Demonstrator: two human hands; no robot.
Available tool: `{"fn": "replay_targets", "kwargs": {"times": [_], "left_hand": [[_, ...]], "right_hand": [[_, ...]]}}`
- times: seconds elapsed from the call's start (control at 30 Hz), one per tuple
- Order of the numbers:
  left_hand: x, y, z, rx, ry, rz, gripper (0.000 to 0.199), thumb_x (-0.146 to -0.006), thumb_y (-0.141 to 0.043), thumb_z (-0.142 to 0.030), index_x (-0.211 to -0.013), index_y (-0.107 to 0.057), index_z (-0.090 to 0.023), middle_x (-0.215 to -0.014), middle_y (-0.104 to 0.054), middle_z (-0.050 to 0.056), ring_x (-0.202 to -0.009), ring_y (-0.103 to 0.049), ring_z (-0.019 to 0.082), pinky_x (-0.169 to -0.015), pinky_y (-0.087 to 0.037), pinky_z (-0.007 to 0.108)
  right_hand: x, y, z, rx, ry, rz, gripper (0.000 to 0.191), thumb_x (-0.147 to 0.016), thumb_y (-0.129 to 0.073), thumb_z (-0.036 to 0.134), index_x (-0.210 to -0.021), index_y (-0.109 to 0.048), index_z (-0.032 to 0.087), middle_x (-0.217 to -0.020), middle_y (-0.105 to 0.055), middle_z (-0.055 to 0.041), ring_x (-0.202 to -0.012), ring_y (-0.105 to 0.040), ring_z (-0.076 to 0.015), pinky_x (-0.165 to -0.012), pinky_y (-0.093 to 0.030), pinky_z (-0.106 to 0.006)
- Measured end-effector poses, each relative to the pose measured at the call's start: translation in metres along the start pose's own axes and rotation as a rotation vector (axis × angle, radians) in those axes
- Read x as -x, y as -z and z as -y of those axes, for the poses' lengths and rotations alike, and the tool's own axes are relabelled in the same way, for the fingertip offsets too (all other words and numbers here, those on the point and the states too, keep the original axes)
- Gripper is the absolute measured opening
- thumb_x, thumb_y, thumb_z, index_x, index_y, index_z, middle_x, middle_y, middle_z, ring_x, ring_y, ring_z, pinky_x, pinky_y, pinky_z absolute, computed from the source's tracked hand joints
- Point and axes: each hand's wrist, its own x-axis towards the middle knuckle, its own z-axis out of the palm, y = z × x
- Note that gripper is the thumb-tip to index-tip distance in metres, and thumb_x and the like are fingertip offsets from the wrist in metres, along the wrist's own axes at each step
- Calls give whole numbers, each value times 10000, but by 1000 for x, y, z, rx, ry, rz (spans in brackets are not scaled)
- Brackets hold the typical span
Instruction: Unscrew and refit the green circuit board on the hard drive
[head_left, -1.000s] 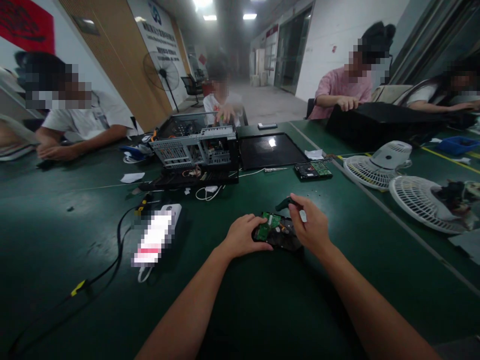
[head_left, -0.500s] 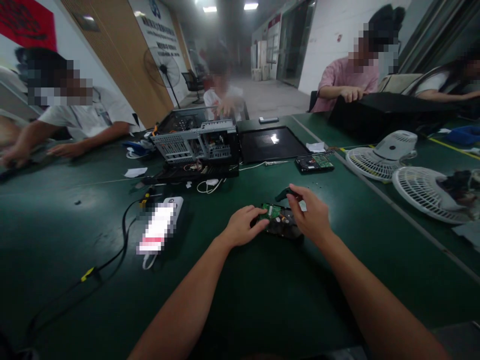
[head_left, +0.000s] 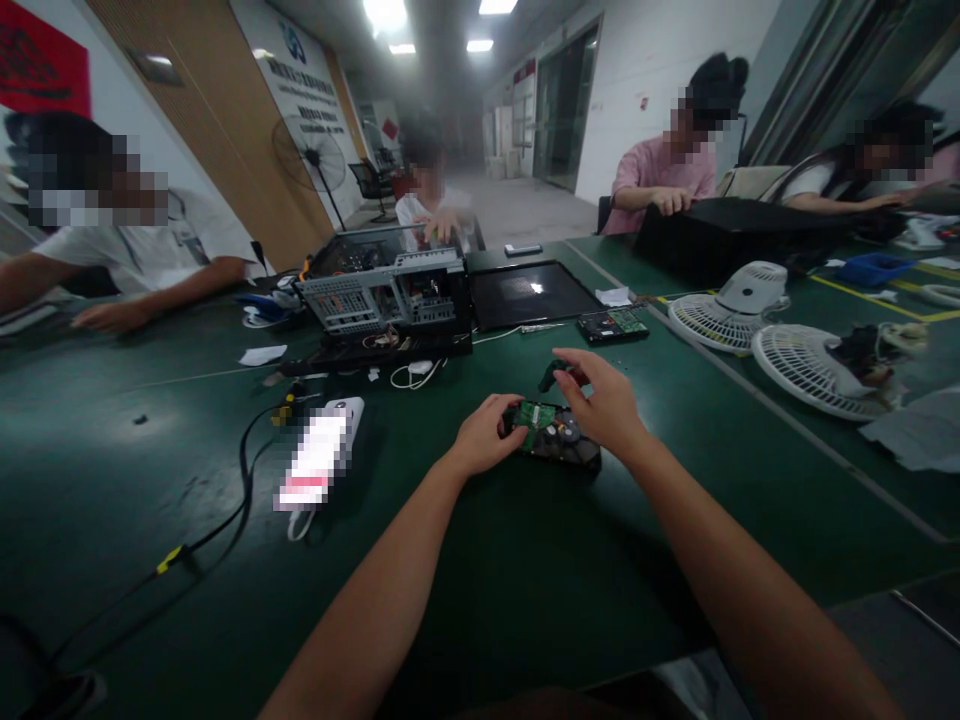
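Note:
A hard drive [head_left: 574, 447] with a green circuit board [head_left: 537, 413] lies on the green table in front of me. My left hand [head_left: 491, 434] grips its left end, thumb on the board and fingers at the far edge. Above the drive's far right side, my right hand [head_left: 600, 400] pinches a small dark piece [head_left: 552, 375] between thumb and fingers. That piece is held off the drive; what it is cannot be made out.
Beyond stand an open computer case [head_left: 386, 290], a black panel [head_left: 525, 295] and another drive [head_left: 613, 325]. White fan parts [head_left: 814, 370] lie right. A phone [head_left: 319, 455] and black cable [head_left: 244, 480] are left. Several people sit around the table.
The view has shifted a little. My right hand has turned slightly, tilting the small dark piece more upright. My left hand keeps its hold on the drive.

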Motion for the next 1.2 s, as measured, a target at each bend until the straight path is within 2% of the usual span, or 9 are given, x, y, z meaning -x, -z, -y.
{"fn": "replay_targets", "kwargs": {"times": [0.13, 0.37, 0.43, 0.57, 0.7, 0.8, 0.97, 1.1, 1.2], "left_hand": [[-4, 0, 8, 0, 32, 45, 703, -864, -672, -422, -1498, -432, -233, -1057, -676, 40, -724, -597, 163, -714, -490, 323], [-6, 4, 10, -1, 51, 90, 674, -862, -665, -453, -1470, -478, -230, -841, -660, 2, -713, -607, 182, -677, -459, 315], [-7, 6, 9, 1, 51, 84, 668, -856, -670, -450, -1461, -488, -231, -817, -649, -5, -703, -604, 182, -665, -454, 313], [-7, 5, 8, 6, 51, 80, 647, -855, -668, -454, -1443, -508, -236, -805, -643, -8, -691, -599, 180, -647, -450, 310], [-8, 3, 9, 9, 60, 68, 627, -844, -682, -472, -1402, -556, -215, -845, -659, 13, -713, -606, 184, -663, -460, 314], [-8, 4, 10, 14, 41, 71, 593, -843, -685, -472, -1365, -590, -207, -893, -677, 27, -733, -612, 184, -674, -467, 315], [-8, 3, 14, 43, 27, 56, 551, -842, -699, -478, -1315, -619, -207, -883, -669, 21, -719, -604, 173, -658, -463, 308], [-9, -2, 21, 85, 59, 49, 549, -835, -717, -498, -1293, -623, -211, -808, -650, 2, -689, -597, 169, -627, -453, 298], [-10, -6, 25, 117, 57, 32, 484, -814, -743, -469, -1212, -649, -210, -978, -701, 34, -691, -595, 150, -629, -462, 295]], "right_hand": [[-26, 15, 7, 49, 19, 194, 218, -944, -605, 265, -1143, -692, 241, -1038, -752, -57, -835, -692, -200, -777, -546, -369], [-68, 30, 10, 214, 72, 389, 111, -784, -738, 168, -870, -736, 238, -791, -743, -5, -687, -682, -192, -650, -509, -341], [-72, 30, 10, 242, 73, 407, 129, -754, -746, 147, -847, -728, 233, -754, -730, -3, -659, -668, -189, -620, -494, -337], [-71, 28, 16, 218, 86, 437, 219, -748, -733, 131, -936, -725, 242, -804, -736, -10, -697, -666, -192, -627, -488, -335], [-68, 27, 21, 241, 142, 471, 90, -769, -721, 176, -831, -719, 242, -803, -733, -26, -708, -649, -197, -617, -468, -333], [-66, 27, 19, 259, 153, 437, 98, -785, -693, 162, -839, -724, 238, -851, -743, -44, -782, -664, -223, -676, -489, -358], [-66, 26, 16, 261, 130, 417, 164, -797, -650, 117, -892, -732, 223, -910, -758, -61, -839, -679, -249, -736, -503, -391], [-67, 30, 20, 266, 49, 450, 228, -814, -623, 100, -986, -715, 215, -932, -755, -56, -866, -677, -234, -736, -487, -357], [-67, 38, 26, 290, 5, 530, 158, -839, -623, 136, -945, -713, 212, -901, -747, -52, -839, -664, -214, -713, -459, -332]]}}
